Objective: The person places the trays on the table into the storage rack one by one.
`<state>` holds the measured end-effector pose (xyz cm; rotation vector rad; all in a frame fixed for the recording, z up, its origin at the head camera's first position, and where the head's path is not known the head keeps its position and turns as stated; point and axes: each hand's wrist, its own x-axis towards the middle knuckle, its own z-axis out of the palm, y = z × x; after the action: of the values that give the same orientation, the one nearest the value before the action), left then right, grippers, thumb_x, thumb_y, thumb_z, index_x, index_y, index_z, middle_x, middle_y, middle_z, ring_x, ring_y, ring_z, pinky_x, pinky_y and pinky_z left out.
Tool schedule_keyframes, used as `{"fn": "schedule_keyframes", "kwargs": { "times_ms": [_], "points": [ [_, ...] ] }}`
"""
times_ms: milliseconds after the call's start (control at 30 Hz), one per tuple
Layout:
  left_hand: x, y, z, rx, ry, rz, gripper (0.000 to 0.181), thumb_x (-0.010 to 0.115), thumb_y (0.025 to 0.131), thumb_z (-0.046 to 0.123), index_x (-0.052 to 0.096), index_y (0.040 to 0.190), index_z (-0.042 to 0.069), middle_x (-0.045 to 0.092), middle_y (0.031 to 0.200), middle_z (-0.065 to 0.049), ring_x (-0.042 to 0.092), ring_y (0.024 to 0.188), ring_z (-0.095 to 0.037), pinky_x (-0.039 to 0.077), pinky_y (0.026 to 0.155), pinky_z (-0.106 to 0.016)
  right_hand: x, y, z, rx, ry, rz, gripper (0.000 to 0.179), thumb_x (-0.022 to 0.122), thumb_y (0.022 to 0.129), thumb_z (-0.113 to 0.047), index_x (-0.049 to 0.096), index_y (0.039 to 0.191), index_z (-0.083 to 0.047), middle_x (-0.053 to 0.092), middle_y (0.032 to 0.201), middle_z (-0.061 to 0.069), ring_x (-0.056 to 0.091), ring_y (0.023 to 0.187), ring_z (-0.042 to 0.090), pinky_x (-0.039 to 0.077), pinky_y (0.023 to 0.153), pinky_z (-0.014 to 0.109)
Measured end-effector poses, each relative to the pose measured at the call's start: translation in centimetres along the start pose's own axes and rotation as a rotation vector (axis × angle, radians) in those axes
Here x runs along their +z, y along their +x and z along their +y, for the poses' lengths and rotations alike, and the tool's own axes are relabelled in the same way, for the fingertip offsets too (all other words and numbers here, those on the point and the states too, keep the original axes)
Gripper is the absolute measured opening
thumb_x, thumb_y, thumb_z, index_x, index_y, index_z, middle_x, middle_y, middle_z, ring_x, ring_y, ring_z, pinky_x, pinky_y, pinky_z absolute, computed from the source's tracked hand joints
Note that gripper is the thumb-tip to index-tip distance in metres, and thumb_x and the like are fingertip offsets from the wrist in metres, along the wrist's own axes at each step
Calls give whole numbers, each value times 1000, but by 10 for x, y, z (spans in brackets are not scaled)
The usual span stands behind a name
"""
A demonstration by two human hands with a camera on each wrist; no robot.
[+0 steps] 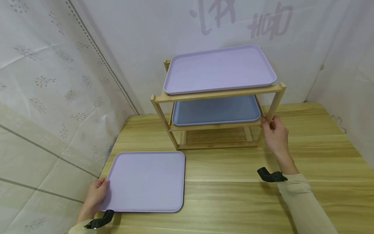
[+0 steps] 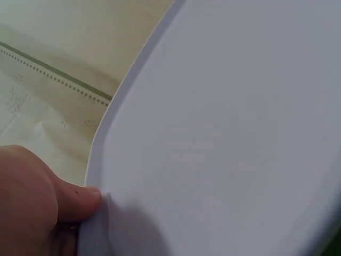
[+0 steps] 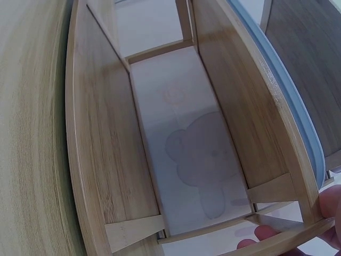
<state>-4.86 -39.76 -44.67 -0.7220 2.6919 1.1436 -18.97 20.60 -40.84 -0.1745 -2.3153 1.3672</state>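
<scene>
A lilac tray point(image 1: 147, 182) is at the front left, over the table. My left hand point(image 1: 96, 192) grips its left rim; in the left wrist view the thumb point(image 2: 80, 201) lies over the edge of the tray point(image 2: 213, 122). Further back stands a three-tier wooden rack point(image 1: 217, 95). Its right front post is held by my right hand point(image 1: 276, 131), whose fingers also show at the rack's edge in the right wrist view. One lilac tray point(image 1: 219, 70) lies on the top tier, and a blue-looking tray point(image 1: 216, 110) on the middle tier. The bottom tier point(image 1: 216, 136) shows bare wood.
The rack stands near the back of the wooden table point(image 1: 228, 195), close to a white cloth wall point(image 1: 140, 42). A patterned curtain point(image 1: 52, 91) hangs along the left edge, near my left hand. Another pale cloth point(image 1: 347, 78) borders the right side.
</scene>
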Motion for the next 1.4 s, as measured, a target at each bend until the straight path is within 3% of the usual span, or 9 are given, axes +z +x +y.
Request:
{"fn": "schedule_keyframes", "kwargs": {
  "times_ms": [167,300,433,600,900,1033,1300,1400],
  "points": [
    [4,-1,-2,-23,-91,-59,49,35,104,20,40,133,-19,63,87,3,53,75,1,46,70,-19,0,0,0,4,-10,-2,32,51,98,-29,61,107,0,72,97,18,49,70,-22,40,68,9],
    [7,-3,-4,-69,-223,-130,52,36,105,23,34,138,-17,61,84,11,58,76,-2,51,69,-26,-1,0,0,1,-6,-12,33,50,98,-29,60,108,1,71,100,24,48,70,-22,40,68,9],
    [11,-4,-2,-97,-353,-188,55,40,105,26,32,140,-14,63,85,12,62,79,-5,54,71,-30,-1,0,-1,5,3,-19,34,50,99,-29,60,109,1,71,101,24,48,71,-22,40,68,7],
    [19,-8,3,-85,-452,-214,51,43,104,24,35,140,-12,64,88,11,63,83,-6,55,73,-31,-2,0,0,0,11,-33,35,49,99,-31,59,111,1,72,100,23,49,72,-21,40,67,6],
    [35,-10,10,-76,-515,-277,45,41,104,20,38,137,-10,64,91,7,63,84,-9,55,74,-32,-3,0,0,-4,3,-46,35,49,100,-31,59,111,0,71,98,22,51,73,-18,40,65,9],
    [41,-12,15,-87,-571,-314,40,43,104,19,42,135,-6,65,93,8,63,86,-9,54,77,-32,-3,0,0,0,3,-50,36,49,100,-32,59,111,0,72,99,22,51,73,-17,40,64,9],
    [53,-16,26,-46,-640,-420,31,45,103,18,48,131,6,66,97,9,63,91,-8,53,81,-31,-5,1,0,-8,6,-71,36,49,99,-33,60,112,-1,72,100,22,54,74,-12,41,61,10],
    [59,-16,31,-47,-641,-451,37,46,103,22,44,136,7,66,99,10,63,93,-7,52,82,-31,-6,2,0,-24,0,-74,36,50,99,-32,60,111,0,72,98,22,55,72,-9,42,58,11]
  ]
}}
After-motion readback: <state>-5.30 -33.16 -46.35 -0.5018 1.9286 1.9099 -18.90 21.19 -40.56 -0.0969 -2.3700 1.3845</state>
